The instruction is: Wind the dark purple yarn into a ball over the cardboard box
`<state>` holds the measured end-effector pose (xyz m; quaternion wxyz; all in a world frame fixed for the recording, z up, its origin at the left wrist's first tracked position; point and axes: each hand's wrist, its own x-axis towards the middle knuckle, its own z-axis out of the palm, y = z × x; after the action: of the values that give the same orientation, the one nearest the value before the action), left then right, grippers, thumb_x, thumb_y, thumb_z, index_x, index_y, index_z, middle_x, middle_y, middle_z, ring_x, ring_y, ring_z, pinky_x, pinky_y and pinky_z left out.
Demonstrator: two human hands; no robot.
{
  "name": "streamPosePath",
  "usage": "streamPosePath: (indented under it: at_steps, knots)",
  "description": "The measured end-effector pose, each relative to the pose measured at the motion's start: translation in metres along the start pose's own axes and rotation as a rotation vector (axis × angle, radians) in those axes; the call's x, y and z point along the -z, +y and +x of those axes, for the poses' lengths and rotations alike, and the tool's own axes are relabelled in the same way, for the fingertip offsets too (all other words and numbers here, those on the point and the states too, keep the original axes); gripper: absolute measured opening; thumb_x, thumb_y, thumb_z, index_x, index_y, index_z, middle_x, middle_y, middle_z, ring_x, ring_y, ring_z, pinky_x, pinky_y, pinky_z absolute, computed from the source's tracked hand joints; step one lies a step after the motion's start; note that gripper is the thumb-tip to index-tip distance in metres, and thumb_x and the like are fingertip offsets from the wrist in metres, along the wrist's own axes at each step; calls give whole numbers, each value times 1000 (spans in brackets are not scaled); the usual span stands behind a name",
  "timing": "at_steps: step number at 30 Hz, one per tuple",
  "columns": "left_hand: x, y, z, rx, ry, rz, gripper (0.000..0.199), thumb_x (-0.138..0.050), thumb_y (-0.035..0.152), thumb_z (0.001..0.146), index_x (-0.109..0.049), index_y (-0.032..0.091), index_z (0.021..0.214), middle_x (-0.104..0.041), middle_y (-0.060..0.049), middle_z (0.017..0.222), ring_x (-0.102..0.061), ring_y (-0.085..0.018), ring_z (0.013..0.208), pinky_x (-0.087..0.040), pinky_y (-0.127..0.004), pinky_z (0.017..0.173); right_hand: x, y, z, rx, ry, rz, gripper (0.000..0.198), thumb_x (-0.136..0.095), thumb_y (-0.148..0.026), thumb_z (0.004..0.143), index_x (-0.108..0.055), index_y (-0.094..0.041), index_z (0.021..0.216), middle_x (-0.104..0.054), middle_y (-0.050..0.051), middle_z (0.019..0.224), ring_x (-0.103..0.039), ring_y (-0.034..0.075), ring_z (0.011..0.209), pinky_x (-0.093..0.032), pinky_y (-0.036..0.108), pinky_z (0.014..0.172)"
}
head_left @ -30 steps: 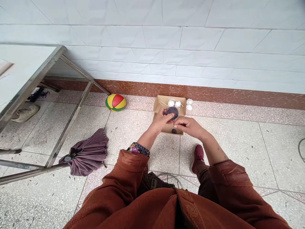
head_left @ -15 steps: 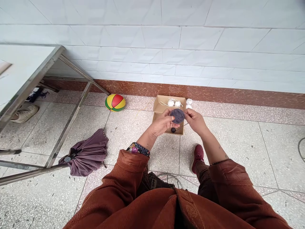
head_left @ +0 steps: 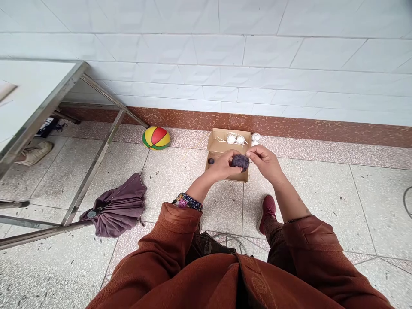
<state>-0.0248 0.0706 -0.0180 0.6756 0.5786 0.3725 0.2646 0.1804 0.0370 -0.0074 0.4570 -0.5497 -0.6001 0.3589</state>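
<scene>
A dark purple-grey ball of yarn (head_left: 240,162) is gripped in my left hand (head_left: 225,165), fingers and thumb around its left side. At the ball's right edge, my right hand (head_left: 262,161) pinches a strand of yarn between thumb and fingertips. Both hands are above an open cardboard box (head_left: 222,147) on the floor. Inside the box's near part lies a small dark ball (head_left: 211,161), left of my left hand. Two white yarn balls (head_left: 231,138) rest in the far part of the box. My hands hide some of the box.
Left of the box, a red, yellow and green ball (head_left: 156,138) lies by the wall. A folded purple umbrella (head_left: 120,207) hangs near the metal-framed table (head_left: 48,107). More white yarn (head_left: 255,138) sits right of the box. Another person's shoe (head_left: 37,153) shows under the table.
The held yarn ball has turned and dropped slightly, and my left hand now grips it from above. The small dark ball in the box has shifted left.
</scene>
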Motion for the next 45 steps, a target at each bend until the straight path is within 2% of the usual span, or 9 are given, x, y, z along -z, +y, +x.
streamPosePath:
  at_steps: [3, 8, 14, 19, 25, 30, 36, 40, 45]
  knots:
    - [-1, 6, -4, 50, -132, -212, 49, -83, 33, 76, -62, 23, 119, -69, -6, 112, -68, -20, 98, -59, -38, 85, 0, 12, 3, -47, 49, -62, 29, -66, -49, 97, -68, -25, 81, -68, 3, 81, -61, 21, 79, -49, 37, 78]
    - [2, 9, 3, 23, -9, -521, 58, -81, 38, 75, -58, 25, 127, -70, -8, 123, -72, -21, 97, -60, -39, 86, -4, 15, 0, -60, -143, -150, 26, -63, -43, 98, -66, -24, 81, -68, 3, 80, -60, 21, 77, -48, 35, 75]
    - [3, 1, 12, 54, 213, -207, 47, -78, 36, 76, -59, 21, 116, -69, -6, 110, -66, -20, 99, -55, -37, 91, -2, -6, -8, 71, -396, -55, 23, -66, -43, 101, -72, -25, 89, -71, 2, 84, -62, 19, 78, -50, 33, 76]
    - [0, 1, 8, 29, 72, 159, 46, -83, 31, 71, -65, 20, 111, -68, -6, 110, -62, -23, 105, -49, -41, 99, 5, -4, -5, 49, -155, 22, 23, -70, -44, 98, -73, -25, 88, -72, 3, 87, -63, 19, 81, -51, 35, 79]
    - [-3, 6, 2, 49, -187, -293, 56, -85, 33, 69, -64, 23, 120, -70, -6, 114, -65, -20, 99, -52, -35, 89, 3, 15, 1, -45, 20, -77, 26, -67, -44, 97, -69, -24, 81, -69, 3, 82, -60, 20, 77, -49, 35, 76]
    - [2, 6, 7, 67, 21, -638, 57, -83, 38, 69, -64, 18, 119, -71, -9, 112, -68, -21, 93, -54, -34, 83, -3, 16, -3, -36, -120, -160, 22, -64, -38, 98, -69, -24, 82, -71, 3, 82, -62, 20, 78, -49, 34, 75]
    - [5, -4, 13, 137, 263, -232, 44, -83, 26, 68, -67, 19, 109, -69, -6, 108, -64, -21, 100, -53, -35, 90, -3, -6, -8, 60, -329, 21, 24, -69, -45, 100, -76, -25, 89, -73, 2, 87, -64, 19, 80, -52, 35, 78]
    - [0, -4, 6, 75, 48, -69, 52, -83, 22, 67, -70, 19, 117, -70, -8, 113, -64, -24, 108, -51, -41, 100, 4, 1, -3, 42, -103, -1, 25, -69, -46, 100, -75, -26, 87, -71, 3, 87, -65, 20, 82, -53, 36, 81]
    - [-3, 7, -1, 92, -133, -474, 74, -82, 26, 69, -62, 27, 141, -70, -7, 121, -69, -21, 99, -54, -35, 87, 4, 21, 1, 3, -13, -149, 23, -64, -38, 101, -69, -25, 84, -69, 3, 83, -64, 21, 80, -51, 36, 78]
